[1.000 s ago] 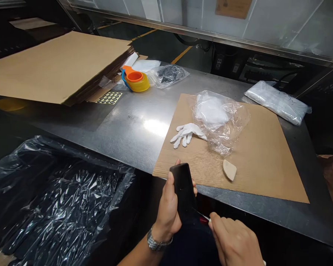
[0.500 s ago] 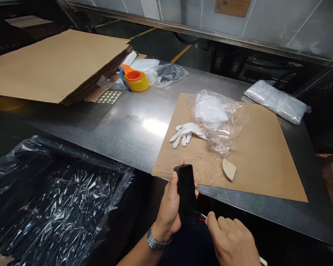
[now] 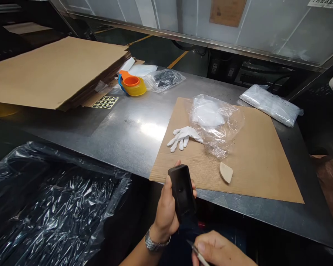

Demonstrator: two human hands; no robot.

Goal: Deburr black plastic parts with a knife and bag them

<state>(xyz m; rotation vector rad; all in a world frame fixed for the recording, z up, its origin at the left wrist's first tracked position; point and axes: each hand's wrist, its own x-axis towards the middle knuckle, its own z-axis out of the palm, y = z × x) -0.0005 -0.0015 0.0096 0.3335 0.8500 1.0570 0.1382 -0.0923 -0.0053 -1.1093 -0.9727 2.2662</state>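
- The black block (image 3: 182, 192) is gripped upright in the left hand (image 3: 165, 212), in the air just off the near edge of the worktop (image 3: 133, 125).
- The right hand (image 3: 224, 253) is closed around a thin pointed tool (image 3: 194, 251), whose tip sits just below the block, apart from it.
- If the grip loosened, the block would likely be dropped into the dark gap below the worktop edge.
- If the tip skidded, the block's glossy face could be scratched or the left fingers (image 3: 193, 192) nicked.
- The sticker sheet (image 3: 105, 102) towards the far left corner is printed with dark round marks, but nothing can be read.
- The white label (image 3: 324, 3) on the wall is too small to be read, and no brand is seen on the block.
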